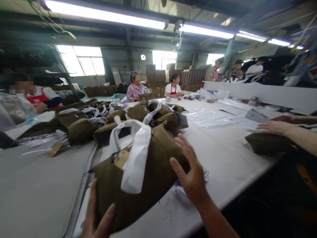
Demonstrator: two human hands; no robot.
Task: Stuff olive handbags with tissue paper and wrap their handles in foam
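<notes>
An olive-green fabric handbag (158, 172) stands tilted on the table before me, its handles wrapped in white padding (135, 165). A tan cardboard tag (121, 159) hangs near the handle base. My left hand (97, 218) is at the bag's lower left edge, thumb over the front and a finger stretched along the side; the rest is cut off by the frame. Against the right side rests my right hand (193, 175), fingers spread and thumb apart. Whether either palm presses on the bag I cannot tell. Behind it lies a pile of similar bags (81, 130).
At right, another person's hands (277, 125) rest over an olive bag (267, 142). Clear plastic sheets (208, 117) lie on the white table (223, 148). Several co-workers sit or stand farther back. A seam between tabletops runs left of my bag.
</notes>
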